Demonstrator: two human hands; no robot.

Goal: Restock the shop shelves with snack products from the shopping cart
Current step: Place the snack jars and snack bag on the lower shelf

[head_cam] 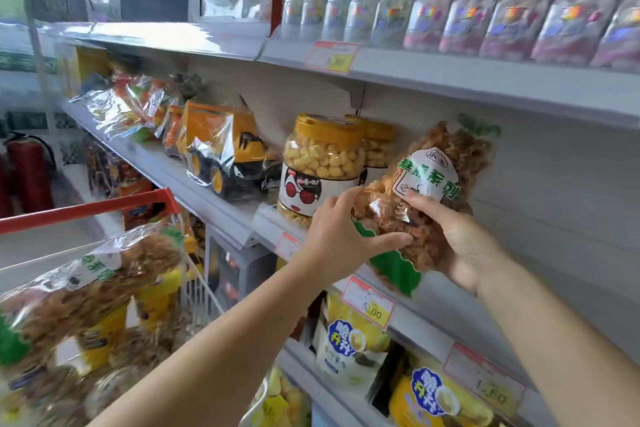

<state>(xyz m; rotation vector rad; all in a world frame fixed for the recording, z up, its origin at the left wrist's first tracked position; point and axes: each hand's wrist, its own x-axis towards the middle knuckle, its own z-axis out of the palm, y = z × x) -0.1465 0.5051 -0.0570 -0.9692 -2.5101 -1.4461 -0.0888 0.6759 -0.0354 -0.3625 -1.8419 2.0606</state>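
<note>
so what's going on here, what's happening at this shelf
A person is restocking. The left hand and the right hand both grip a clear bag of brown twisted snacks with a green and white label, held up at the grey middle shelf, just right of the orange-lidded jar of yellow puffs. It looks not yet set down. Similar bags lie in the red-handled shopping cart.

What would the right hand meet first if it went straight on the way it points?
The right hand grips the snack bag, so the bag leads. Pushed on up and left, it would probably touch the yellow-lidded jars first, though depth is unclear.
</note>
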